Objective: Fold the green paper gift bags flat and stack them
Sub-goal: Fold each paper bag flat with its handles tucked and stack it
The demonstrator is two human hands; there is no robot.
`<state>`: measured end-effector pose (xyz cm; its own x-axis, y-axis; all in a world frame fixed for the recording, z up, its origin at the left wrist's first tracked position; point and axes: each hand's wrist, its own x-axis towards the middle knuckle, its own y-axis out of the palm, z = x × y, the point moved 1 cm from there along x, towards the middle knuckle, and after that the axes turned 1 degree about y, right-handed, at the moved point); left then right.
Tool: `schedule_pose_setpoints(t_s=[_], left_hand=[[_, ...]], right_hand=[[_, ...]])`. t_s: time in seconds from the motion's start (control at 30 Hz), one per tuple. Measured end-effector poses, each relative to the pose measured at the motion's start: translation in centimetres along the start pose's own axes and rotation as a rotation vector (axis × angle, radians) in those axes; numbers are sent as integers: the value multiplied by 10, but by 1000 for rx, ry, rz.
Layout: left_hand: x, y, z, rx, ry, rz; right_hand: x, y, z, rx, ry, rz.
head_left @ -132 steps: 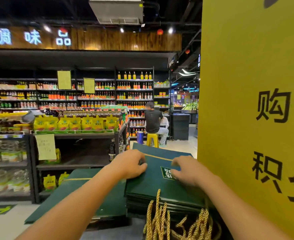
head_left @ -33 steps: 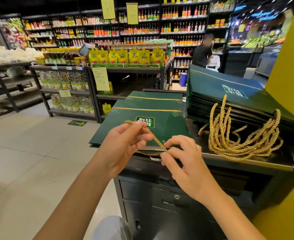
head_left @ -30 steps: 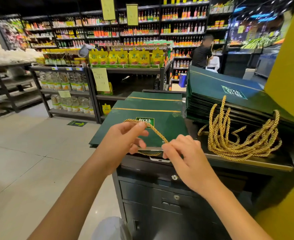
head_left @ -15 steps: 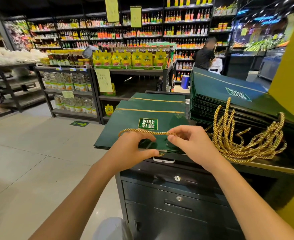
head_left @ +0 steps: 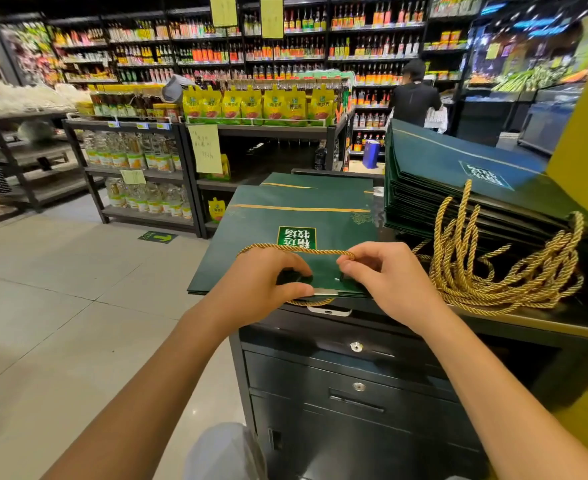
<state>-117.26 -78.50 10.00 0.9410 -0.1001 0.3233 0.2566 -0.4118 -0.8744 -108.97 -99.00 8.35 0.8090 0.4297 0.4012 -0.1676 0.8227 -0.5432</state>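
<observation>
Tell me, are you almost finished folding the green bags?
Mostly, it seems. A tall stack of flat bags sits on the right. Now the left hand pinches the top bag's near edge while the right hand pinches its gold cord handle. Left: moving that bag, and the lower bag beneath it, onto the stack.

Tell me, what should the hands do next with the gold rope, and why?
Probably pull the gold rope handle back over the near edge. The right hand pinches it, the left hand grips the flat green gift bag; rope handles on the bag stack hang that way.
</observation>
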Motion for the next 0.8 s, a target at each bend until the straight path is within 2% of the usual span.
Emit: schedule_pose_setpoints(t_s=[0.2,0.43,0.8], left_hand=[[-2,6,2,55,44,-61],[0,5,0,113,26,-50],[1,-3,-23,293,-97,-38]], right_hand=[[-1,7,4,-63,-31,-44],[-1,7,15,-167,-39,-104],[-7,-16,28,-328,-58,148]])
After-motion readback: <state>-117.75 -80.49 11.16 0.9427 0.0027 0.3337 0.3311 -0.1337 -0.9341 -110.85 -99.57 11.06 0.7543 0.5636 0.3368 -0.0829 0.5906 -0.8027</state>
